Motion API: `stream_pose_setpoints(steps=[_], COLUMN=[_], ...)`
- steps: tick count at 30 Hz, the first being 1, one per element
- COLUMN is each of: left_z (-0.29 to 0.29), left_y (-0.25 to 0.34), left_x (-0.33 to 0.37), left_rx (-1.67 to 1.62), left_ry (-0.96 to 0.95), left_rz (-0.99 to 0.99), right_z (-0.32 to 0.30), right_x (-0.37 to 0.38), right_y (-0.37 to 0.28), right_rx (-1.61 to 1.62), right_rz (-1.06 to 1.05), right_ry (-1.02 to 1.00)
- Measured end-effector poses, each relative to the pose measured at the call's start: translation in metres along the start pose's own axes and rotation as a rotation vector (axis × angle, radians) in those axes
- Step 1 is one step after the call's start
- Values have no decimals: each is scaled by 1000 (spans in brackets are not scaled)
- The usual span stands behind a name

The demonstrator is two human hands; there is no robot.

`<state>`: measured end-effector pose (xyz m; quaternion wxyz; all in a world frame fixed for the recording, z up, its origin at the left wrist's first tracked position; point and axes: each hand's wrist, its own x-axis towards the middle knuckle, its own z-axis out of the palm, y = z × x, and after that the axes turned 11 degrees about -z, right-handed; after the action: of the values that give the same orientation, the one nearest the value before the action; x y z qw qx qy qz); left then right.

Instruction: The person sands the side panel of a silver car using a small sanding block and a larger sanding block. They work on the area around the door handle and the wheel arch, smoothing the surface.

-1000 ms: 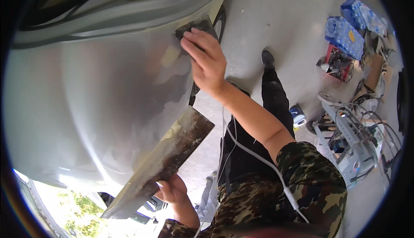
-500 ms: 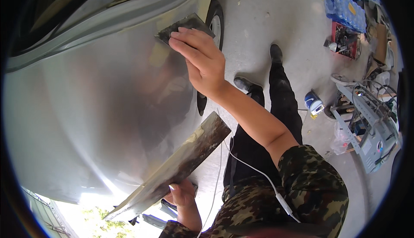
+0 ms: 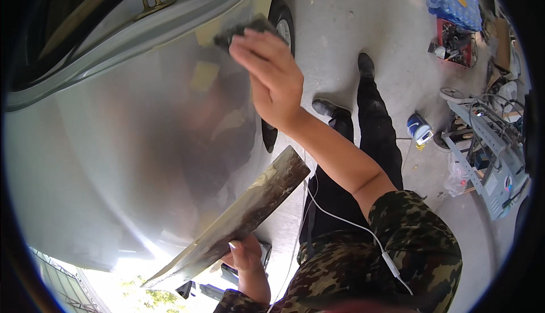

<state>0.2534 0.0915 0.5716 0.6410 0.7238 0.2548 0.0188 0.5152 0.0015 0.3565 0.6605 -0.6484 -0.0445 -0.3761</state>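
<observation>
My right hand (image 3: 272, 69) grips a dark, flat putty spreader (image 3: 244, 32), slightly smeared by motion. The spreader lies against or just over the grey car body panel (image 3: 142, 143), close to its edge by the wheel. Pale yellowish filler patches (image 3: 205, 76) show on the panel near this hand. Lower down, my left hand (image 3: 245, 254) is closed round a long, putty-stained board (image 3: 244, 213), held tilted beside the panel. A streak of cream putty (image 3: 264, 178) sits on the board's upper part. The fingers under the board are partly hidden.
A car wheel (image 3: 282, 23) stands beyond the panel edge. On the concrete floor are a blue can (image 3: 419, 128), a red box (image 3: 454, 43) of small items, wrapped blue bottles (image 3: 451, 1) and a grey metal machine (image 3: 488, 160). A white cable (image 3: 346, 220) crosses my body.
My right hand and the spreader have shifted slightly right along the panel, uncovering more of a yellowish patch. The board in my left hand has moved a little right in view.
</observation>
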Motion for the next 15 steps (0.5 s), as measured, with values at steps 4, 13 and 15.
stream_pose_setpoints(steps=[4,13,15], left_z=[5,-3,-3], left_y=[2,-5,-4], left_x=[0,2,1], left_rx=[-4,-48,-34], left_ry=[2,-15,-6], left_rz=[-1,17,28], right_z=[16,7,17], right_x=[10,-2,2], right_y=[1,-3,9], right_rx=[15,-24,-39], right_rz=[12,6,58], right_ry=[-79,-6,13])
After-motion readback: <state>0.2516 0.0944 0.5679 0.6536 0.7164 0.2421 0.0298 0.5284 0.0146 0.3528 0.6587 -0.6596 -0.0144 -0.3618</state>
